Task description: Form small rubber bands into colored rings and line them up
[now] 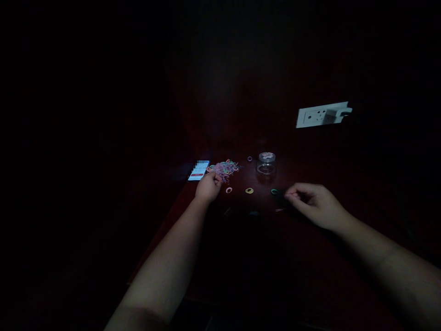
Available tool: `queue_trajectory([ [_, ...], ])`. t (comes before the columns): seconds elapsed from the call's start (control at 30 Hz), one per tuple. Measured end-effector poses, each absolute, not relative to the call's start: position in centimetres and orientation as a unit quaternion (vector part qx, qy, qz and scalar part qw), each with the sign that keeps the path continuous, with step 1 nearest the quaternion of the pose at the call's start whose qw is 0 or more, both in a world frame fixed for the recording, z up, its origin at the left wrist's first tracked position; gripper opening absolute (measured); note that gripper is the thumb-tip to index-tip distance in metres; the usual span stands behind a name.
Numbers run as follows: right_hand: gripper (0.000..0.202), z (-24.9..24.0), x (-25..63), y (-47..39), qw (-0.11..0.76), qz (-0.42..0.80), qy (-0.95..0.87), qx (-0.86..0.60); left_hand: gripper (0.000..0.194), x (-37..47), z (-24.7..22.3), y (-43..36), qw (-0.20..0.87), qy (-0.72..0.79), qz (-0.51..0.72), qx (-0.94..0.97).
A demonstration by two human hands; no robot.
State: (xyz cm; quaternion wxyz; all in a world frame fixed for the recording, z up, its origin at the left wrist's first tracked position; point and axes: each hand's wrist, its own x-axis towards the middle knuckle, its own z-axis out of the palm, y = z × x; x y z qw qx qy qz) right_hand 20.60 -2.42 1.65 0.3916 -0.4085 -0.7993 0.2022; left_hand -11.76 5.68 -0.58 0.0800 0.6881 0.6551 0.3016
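Note:
My left hand [209,186] is at the near edge of a loose pile of pastel elastic hair bands [227,168]. Its fingers are curled closed, and whatever they may hold is hidden. My right hand [314,202] hovers to the right with thumb and fingertips pinched together; anything between them is too small to make out. Between the hands lie separate small bands in a row: a pink band [229,190], a yellow band [251,191] and a green band [274,191], the green one nearest my right fingertips. Nearer me, a dim pink band [280,210] is partly lost in shadow.
A lit phone [198,171] lies left of the pile. Behind the bands stands a clear lidded jar [266,169], with a small pale ring [250,159] beside it. A socket plate with a plug [315,116] is on the wall. The dark red table [237,248] fades into shadow.

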Motion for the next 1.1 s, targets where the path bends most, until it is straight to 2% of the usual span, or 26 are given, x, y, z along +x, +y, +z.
queue_trajectory([
  [0.3, 0.023, 1.7, 20.4, -2.5, 0.39, 0.191, -0.799, -0.415, 0.005, -11.3, -1.6, 6.3, 0.131, 0.604, 0.315, 0.72],
  [0.9, 0.024, 1.3, 20.8, -2.1, 0.398, 0.191, -0.792, -0.422, 0.005, -10.7, -0.9, 6.1, 0.069, 0.548, 0.382, 0.741],
  [1.1, 0.022, 1.4, 20.7, -2.3, 0.398, 0.203, -0.792, -0.416, 0.009, -7.6, 1.0, 2.8, 0.032, 0.405, 0.357, 0.841],
])
